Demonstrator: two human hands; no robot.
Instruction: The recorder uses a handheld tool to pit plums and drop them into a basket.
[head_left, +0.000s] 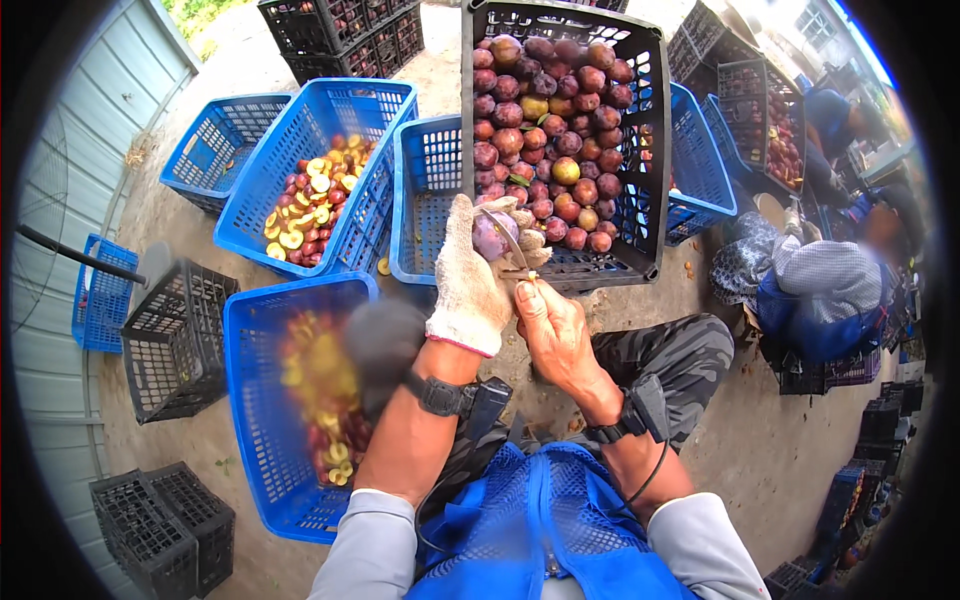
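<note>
My left hand [470, 285], in a knitted white glove, grips a purple plum [492, 236] in front of me. My bare right hand [550, 330] holds a small knife [508, 238] whose thin blade lies across the plum. Straight ahead a tilted black crate [650, 150] is full of whole red and purple plums. By my left knee a blue basket [250, 400] holds cut plum halves with yellow flesh. Another blue basket [380, 110] farther off also holds halves.
Empty blue baskets [425, 200] stand beside the black crate, and empty black crates [175, 340] sit on the ground at left. More black crates [340, 35] are stacked at the back. A second person [830, 290] sits at right near other crates of plums.
</note>
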